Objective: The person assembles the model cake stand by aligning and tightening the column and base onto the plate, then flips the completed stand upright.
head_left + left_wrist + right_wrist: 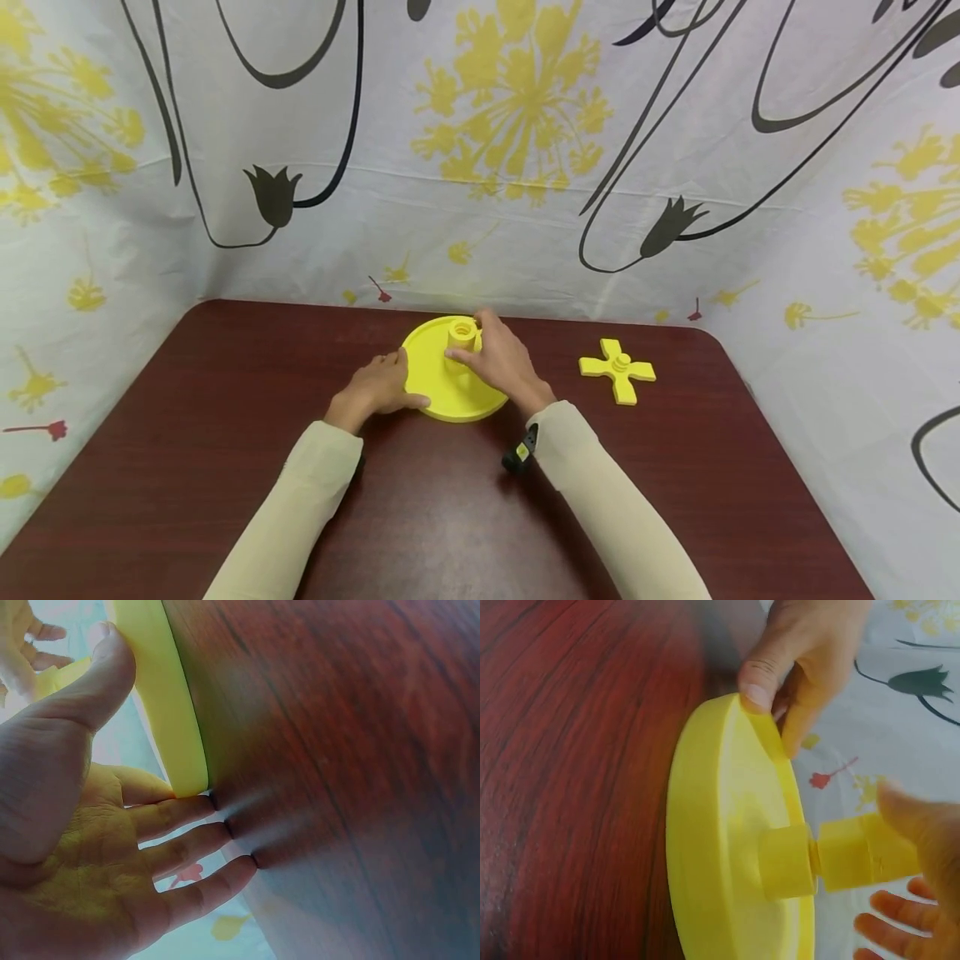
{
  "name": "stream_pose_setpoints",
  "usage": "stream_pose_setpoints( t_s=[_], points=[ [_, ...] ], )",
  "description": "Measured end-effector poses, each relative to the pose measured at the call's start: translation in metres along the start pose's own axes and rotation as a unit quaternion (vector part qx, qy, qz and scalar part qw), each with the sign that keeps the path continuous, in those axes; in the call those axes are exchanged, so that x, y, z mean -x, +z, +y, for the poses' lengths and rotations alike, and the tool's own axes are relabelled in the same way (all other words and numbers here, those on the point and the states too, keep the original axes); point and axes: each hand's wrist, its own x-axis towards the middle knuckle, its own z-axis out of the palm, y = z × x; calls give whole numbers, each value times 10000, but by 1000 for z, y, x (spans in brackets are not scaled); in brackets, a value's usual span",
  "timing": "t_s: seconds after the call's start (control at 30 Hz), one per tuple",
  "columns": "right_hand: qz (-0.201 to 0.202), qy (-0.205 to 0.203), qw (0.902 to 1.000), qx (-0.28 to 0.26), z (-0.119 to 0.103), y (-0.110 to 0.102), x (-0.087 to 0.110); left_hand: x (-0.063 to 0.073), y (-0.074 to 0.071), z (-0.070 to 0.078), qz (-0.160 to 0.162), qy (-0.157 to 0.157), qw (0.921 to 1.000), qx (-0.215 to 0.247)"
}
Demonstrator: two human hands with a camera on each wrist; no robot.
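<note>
A round yellow plate (pixel 450 404) with a raised rim lies near the table's far edge. My left hand (pixel 378 385) holds its left side, thumb on the near rim; in the left wrist view the other fingertips (pixel 244 866) reach down to the table. From the plate's middle rises a short yellow stub (pixel 786 862). Above it, a yellow cylinder (pixel 846 853) with a threaded hole in its top is in my right hand (pixel 508 360), between thumb and fingers. A narrow threaded neck shows between stub and cylinder in the right wrist view.
A yellow cross-shaped piece (pixel 622 387) with a threaded stud lies to the right on the dark red wooden table (pixel 450 517). Patterned white cloth (pixel 337 267) hangs behind the table and along both sides.
</note>
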Motion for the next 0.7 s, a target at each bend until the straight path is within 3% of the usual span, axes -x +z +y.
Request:
stream_pose_setpoints(
  t_s=[0.17,0.27,0.5,0.7],
  points=[
    [-507,-261,9916,-1162,8,-4,-2,-2,1,0,-30,-26,10000,-6],
    [-586,-372,9862,-1503,10,-5,-4,-2,0,0,-59,-52,10000,-3],
    [-349,-436,9919,-1141,11,-2,-4,-1,0,1,-118,-100,9999,6],
    [-6,-192,9961,-865,8,3,-3,-2,0,1,-132,-80,9999,-6]
  ],
)
